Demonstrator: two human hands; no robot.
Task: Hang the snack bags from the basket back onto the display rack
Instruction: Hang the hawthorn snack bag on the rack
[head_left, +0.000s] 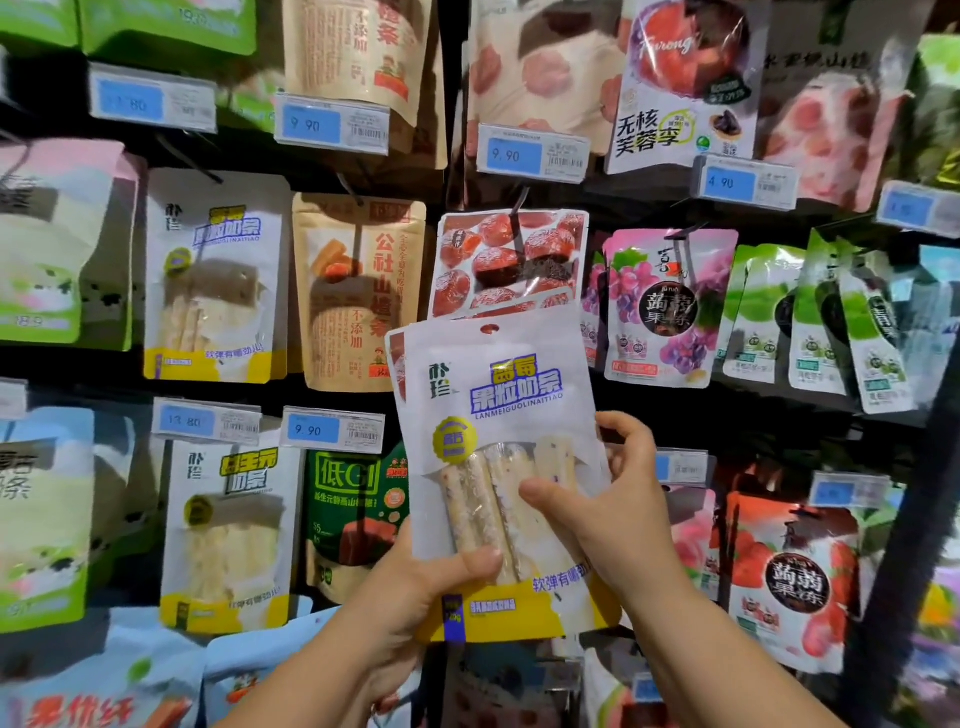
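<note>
Both hands hold a white snack bag (493, 467) upright before the rack (447, 171), the left hand (415, 587) gripping its lower left edge, the right hand (613, 509) pinching its right side.

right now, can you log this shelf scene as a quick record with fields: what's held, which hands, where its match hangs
held item: white and yellow snack bag, upright
hands: left hand grips its lower left edge; right hand grips its right side; both thumbs on the front
hang hole: at the bag's top, not on any peg
look-alike bag: hanging up and to the left
directly behind: red plum bag
basket: not in view
</note>
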